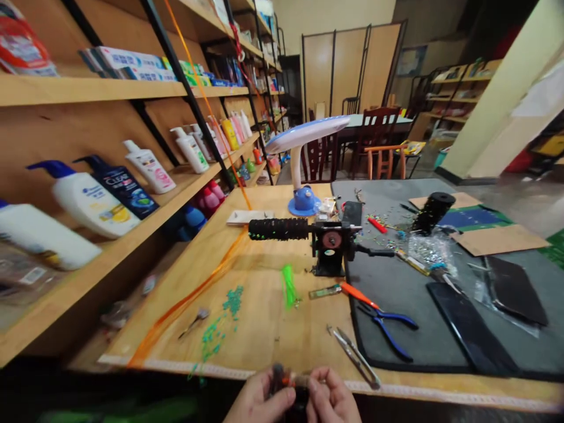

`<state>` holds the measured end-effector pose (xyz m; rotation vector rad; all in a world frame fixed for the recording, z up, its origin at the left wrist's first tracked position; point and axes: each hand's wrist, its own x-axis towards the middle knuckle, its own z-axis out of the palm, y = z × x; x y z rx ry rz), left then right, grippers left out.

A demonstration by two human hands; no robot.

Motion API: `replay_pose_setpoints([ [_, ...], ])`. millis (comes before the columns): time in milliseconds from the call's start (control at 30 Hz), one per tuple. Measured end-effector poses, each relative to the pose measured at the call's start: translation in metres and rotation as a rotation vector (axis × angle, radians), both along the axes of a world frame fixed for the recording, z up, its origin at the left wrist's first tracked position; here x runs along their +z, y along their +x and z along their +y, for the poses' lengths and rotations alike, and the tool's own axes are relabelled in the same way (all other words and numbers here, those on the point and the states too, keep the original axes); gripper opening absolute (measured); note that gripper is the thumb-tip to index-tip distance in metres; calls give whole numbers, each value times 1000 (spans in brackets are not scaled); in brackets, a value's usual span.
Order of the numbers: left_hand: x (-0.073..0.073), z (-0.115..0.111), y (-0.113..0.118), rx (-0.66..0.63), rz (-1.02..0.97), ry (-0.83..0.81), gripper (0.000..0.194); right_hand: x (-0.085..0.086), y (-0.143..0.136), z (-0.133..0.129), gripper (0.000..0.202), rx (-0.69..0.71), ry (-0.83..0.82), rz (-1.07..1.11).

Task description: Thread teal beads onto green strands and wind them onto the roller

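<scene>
At the table's front edge, my left hand [259, 399] and my right hand [332, 399] are close together, fingers pinched. Between them is a small dark object with an orange-red part [288, 380]; blur and the fingers hide what it is. A pair of thread snips [352, 355] lies just to the right of my right hand. Farther off lie blue-handled pliers [388, 323] and an orange-handled cutter knife [339, 291]. Ahead stands a black crank device with a bristled roller [282, 229]. A bundle of bright green strands [288, 285] lies in front of it.
Green beads [232, 299] are scattered on the wooden table [259, 329], left of centre. Orange cords [194, 291] run along its left side. A desk lamp [304, 202] stands at the back. Shelves with bottles [94, 200] border the left; a dark mat [405, 352] covers the right.
</scene>
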<state>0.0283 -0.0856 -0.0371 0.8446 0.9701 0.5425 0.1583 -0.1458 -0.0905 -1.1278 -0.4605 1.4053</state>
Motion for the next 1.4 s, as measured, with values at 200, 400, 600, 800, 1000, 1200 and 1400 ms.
replay_pose_setpoints([
  [200,-21,-12,-23,79,83,88,40,-3,-17,-2,55,166,-39,-52],
  [400,-33,-12,-27,-6,40,29,44,1,-19,-5,52,172,-45,-128],
  [600,-25,-15,-23,88,21,13,45,5,-27,-11,53,125,-26,-323],
  [800,-41,-16,-27,37,23,-40,47,3,-23,-9,53,151,-32,-310],
  [1000,-45,-19,-26,-3,-94,-78,44,-1,-19,-4,53,218,-65,-130],
  [1200,-21,-20,-17,-21,-196,-111,38,-2,-22,-3,53,242,-66,-63],
  [1400,-6,-21,-14,44,-129,-103,40,1,-22,-3,52,221,-64,-70],
])
